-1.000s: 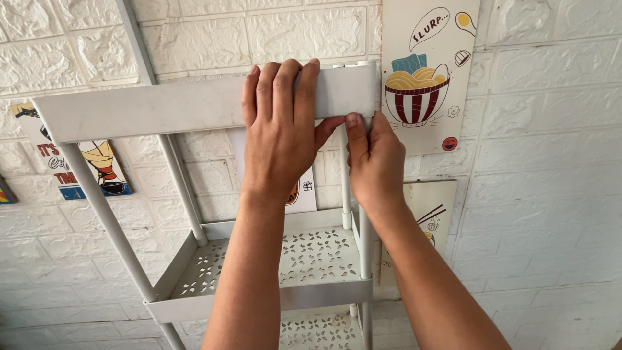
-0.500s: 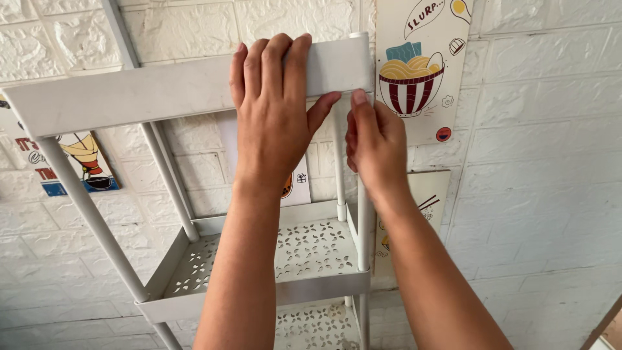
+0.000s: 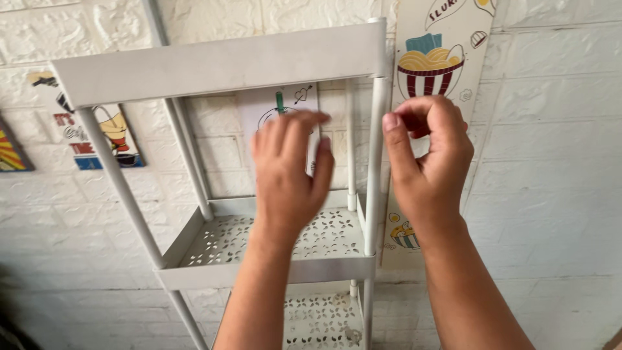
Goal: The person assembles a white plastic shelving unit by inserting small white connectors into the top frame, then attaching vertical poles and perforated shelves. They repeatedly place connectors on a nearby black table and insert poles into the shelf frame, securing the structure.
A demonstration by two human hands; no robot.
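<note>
Left hand (image 3: 288, 175) open, blurred, holding nothing; right hand (image 3: 427, 155) loosely curled, empty, at 3 o'clock of white rack post (image 3: 376, 162).

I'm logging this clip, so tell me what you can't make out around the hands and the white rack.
All in the head view:
- Left hand: motion-blurred; whether its fingers touch anything cannot be told.
- Right hand: fingers curled; anything pinched is hidden, and contact with the front right post is unclear.
- Drawing on the white card: mostly covered by the left hand.
- White rack: its lowest shelf and feet are cut off by the bottom edge.
</note>
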